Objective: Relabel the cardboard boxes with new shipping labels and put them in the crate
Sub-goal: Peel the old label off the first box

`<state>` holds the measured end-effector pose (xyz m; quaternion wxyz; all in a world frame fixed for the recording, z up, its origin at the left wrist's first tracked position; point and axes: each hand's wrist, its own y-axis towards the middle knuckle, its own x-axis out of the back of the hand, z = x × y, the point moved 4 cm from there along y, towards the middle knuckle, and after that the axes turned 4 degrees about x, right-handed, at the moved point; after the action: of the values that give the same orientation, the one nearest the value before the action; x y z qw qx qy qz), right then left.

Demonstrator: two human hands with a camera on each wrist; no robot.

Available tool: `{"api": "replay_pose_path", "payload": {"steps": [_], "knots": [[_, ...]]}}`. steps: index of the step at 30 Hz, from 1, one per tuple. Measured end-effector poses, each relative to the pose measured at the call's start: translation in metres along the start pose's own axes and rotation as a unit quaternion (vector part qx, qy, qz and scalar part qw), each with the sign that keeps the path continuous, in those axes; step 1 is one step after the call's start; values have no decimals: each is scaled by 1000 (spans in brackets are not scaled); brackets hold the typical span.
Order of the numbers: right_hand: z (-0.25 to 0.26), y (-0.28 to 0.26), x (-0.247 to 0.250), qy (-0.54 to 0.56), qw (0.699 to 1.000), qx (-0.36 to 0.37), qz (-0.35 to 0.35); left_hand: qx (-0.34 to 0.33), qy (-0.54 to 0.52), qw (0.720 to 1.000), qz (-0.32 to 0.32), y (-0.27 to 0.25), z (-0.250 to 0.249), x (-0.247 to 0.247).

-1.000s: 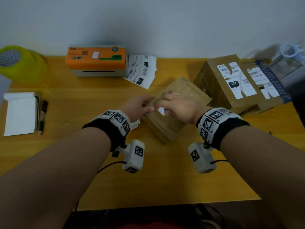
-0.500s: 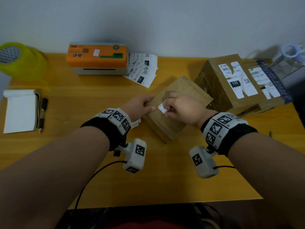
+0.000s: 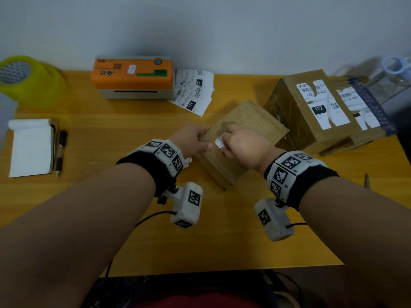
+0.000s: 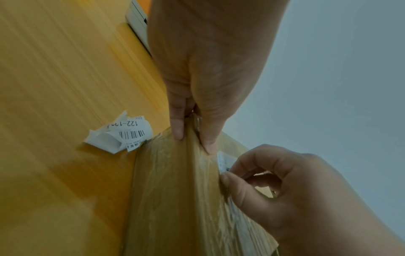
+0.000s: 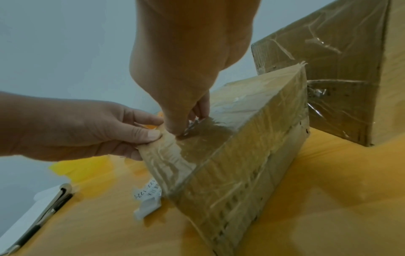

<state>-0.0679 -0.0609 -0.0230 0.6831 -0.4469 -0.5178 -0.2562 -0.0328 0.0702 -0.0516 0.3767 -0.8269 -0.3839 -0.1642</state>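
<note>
Head view: the box (image 3: 242, 138) lies mid-table, long axis slanting away to the right. Left hand (image 3: 191, 142) grips its near-left edge — right hand (image 3: 242, 145) pinches a label scrap (image 3: 219, 142) on top, just beside the left thumb, so peeling would run rightward.

- Label printer (image 3: 133, 72): orange top, grey base.
- Tape roll (image 3: 26, 78): yellow-green.
- Table (image 3: 111, 134): honey-yellow woodgrain.
- Cardboard box (image 3: 244, 130): brown.
- Shipping labels (image 3: 193, 92): white, black barcodes.
</note>
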Motion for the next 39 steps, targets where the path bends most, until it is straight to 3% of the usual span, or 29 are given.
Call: {"api": "replay_pose_path", "payload": {"steps": [4, 9, 12, 20, 30, 39], "knots": [[1, 0, -8, -13, 1000, -9, -16, 7, 2, 1000, 3, 2, 3, -1], [-13, 3, -9, 69, 989, -45, -124, 13, 16, 1000, 0, 2, 7, -2], [-21, -6, -13, 151, 983, -21, -99, 8, 20, 1000, -3, 1, 4, -2], [-11, -6, -16, 172, 978, -12, -118, -10, -22, 1000, 7, -4, -1, 0], [-2, 0, -21, 44, 996, -31, -69, -4, -40, 999, 18, -2, 2, 0], [-13, 4, -15, 94, 991, -73, -52, -1, -37, 999, 24, -3, 1, 0]]}}
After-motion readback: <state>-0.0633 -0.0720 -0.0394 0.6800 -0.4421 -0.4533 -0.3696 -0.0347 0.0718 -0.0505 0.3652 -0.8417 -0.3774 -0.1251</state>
